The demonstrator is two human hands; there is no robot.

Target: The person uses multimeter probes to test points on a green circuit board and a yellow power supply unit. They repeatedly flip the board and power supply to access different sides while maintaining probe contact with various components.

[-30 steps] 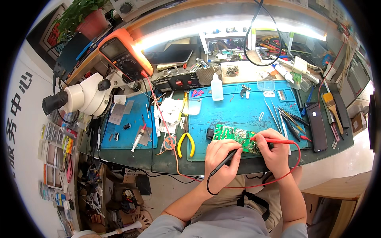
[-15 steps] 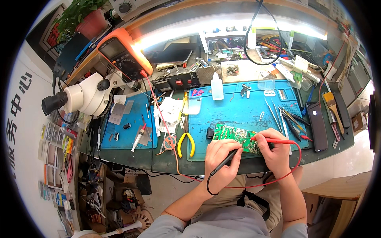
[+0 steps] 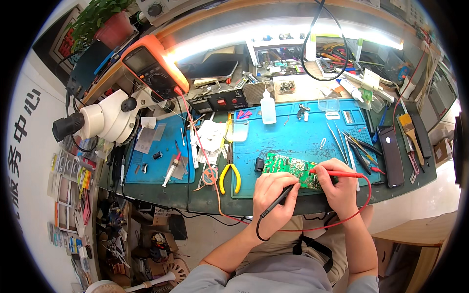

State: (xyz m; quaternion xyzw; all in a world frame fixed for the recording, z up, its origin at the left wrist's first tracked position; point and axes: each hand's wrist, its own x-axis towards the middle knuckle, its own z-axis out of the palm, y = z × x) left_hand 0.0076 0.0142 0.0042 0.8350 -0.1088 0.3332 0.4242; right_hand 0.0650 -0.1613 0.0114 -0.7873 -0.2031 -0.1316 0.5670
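Note:
A green circuit board (image 3: pixel 284 163) lies at the front of the blue work mat (image 3: pixel 273 141), solder side up. My left hand (image 3: pixel 273 193) grips a black test probe (image 3: pixel 276 201), its tip end pointing at the board's near edge. In my right hand (image 3: pixel 339 189) is a red test probe (image 3: pixel 346 174), with its tip over the right half of the board. Whether either tip touches a joint is too small to tell. The red and black leads run to an orange multimeter (image 3: pixel 155 66), propped at the back left; its display is unreadable from here.
Yellow-handled pliers (image 3: pixel 229 178) and a solder spool (image 3: pixel 210 176) lie left of the board. Tweezers (image 3: pixel 338 141) and more pliers (image 3: pixel 360 155) rest to the right, beside a dark phone (image 3: pixel 392 158). A white bottle (image 3: pixel 268 108) stands behind. A microscope (image 3: pixel 100 117) overhangs the left mat.
The view has shifted very slightly. Both hands keep their hold on the probes over the board, with no clear movement.

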